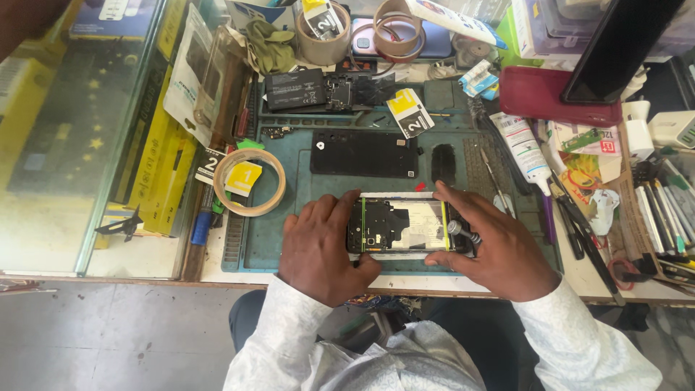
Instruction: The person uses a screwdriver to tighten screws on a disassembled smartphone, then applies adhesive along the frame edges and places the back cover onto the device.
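Here the opened phone (405, 226) lies on the bench mat (268, 239), long axis nine to three, left hand (318, 250) gripping its nine-o'clock end, right hand (499, 250) pinching a small metal tool (463, 233) at its three-o'clock end.

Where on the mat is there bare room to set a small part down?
Bare mat lies between the tape ring, the black back cover and the left hand. Right of the right hand, tools and a glue tube crowd it.

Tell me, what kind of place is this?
Probably a phone repair bench. The hands hold an opened phone on a green work mat, with a removed battery, tape rolls and small tools around.
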